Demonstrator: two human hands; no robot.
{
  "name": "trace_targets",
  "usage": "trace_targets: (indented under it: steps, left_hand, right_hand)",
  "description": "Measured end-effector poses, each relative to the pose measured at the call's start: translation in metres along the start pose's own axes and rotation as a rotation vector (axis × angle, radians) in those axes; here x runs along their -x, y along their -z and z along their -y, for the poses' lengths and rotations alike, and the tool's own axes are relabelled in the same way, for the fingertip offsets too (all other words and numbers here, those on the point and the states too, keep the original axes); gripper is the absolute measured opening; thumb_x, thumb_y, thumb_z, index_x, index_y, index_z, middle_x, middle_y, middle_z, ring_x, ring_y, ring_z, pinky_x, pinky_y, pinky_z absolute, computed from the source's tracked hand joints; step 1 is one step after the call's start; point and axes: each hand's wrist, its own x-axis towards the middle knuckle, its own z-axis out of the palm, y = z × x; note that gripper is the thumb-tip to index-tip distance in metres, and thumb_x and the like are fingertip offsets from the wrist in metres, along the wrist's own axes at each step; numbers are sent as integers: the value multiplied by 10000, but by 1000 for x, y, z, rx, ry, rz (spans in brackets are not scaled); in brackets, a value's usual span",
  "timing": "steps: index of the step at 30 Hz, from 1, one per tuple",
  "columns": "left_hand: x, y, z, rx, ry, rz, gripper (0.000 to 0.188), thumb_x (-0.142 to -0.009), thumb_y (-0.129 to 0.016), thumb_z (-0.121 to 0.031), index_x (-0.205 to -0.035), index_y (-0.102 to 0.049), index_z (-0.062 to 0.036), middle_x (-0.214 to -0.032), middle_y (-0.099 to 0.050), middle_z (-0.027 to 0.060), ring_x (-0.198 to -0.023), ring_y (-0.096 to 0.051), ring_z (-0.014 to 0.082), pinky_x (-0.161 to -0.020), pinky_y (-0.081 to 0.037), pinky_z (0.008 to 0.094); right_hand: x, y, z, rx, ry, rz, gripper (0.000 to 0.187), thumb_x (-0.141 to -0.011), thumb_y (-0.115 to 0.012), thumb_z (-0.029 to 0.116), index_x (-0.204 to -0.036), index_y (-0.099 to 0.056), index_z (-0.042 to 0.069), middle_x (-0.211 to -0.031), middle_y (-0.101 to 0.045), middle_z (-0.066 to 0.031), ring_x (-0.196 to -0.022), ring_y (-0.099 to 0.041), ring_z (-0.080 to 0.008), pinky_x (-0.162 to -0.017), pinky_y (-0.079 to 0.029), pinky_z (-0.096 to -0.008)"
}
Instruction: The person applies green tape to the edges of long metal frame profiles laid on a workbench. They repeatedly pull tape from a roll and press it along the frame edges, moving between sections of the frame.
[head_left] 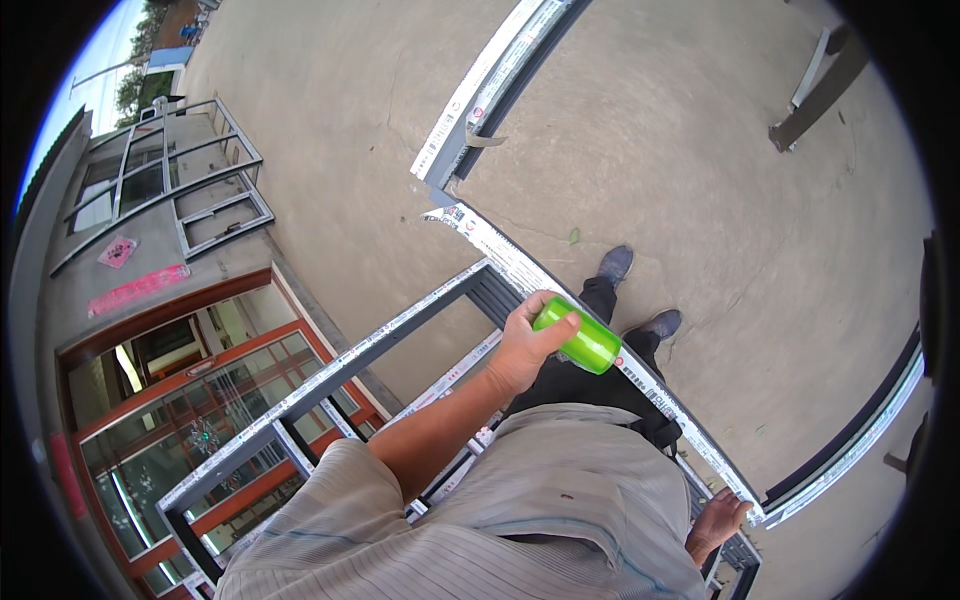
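My left hand [535, 340] is wrapped round a glossy bright green cylinder [592, 345], with the thumb lying across its side. The cylinder lies along the top of a long grey metal frame bar [657, 393], which is covered with printed white protective film. At the lower right, my right hand [718, 522] has its fingers closed at the bar's near right end. Part of that hand's palm and wrist is hidden behind my shirt. Film peels up in a loose flap [455, 222] near the far left end of the bar.
Another grey frame [385, 335] leans at my left. A filmed bar [490, 85] runs away at the top, and a curved-looking bar [865, 430] lies at the right. A dark metal leg [825, 90] stands far right. Glazed red doors [230, 385] are on the left.
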Motion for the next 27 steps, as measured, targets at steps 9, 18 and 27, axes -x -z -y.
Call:
trace_targets:
  steps: [9,18,27]
  left_hand:
    - [3,2,-2,-51,2,38,372,-925,-818,-258,-1177,-620,-69,-1044,-642,11,-958,-613,97,-856,-526,280]
    - [0,7,3,-51,-33,77,375,-910,-837,-249,-1153,-623,-61,-1042,-631,1,-964,-592,86,-863,-511,269]
    - [-5,3,4,-68,-56,99,368,-907,-835,-251,-1140,-625,-57,-1041,-624,-3,-966,-580,84,-870,-496,271]
  right_hand:
    - [-44,14,5,511,164,-503,421,-1080,-452,291,-1168,-649,-70,-1168,-722,-186,-1084,-682,-318,-985,-556,-444]
    - [-86,119,49,1561,255,-514,318,-967,-558,41,-1101,-637,-237,-1133,-725,-205,-921,-732,-245,-776,-679,-395]
    - [-51,15,23,1970,156,-511,208,-927,-659,7,-1023,-717,-169,-1024,-758,-161,-826,-713,-211,-740,-645,-376]
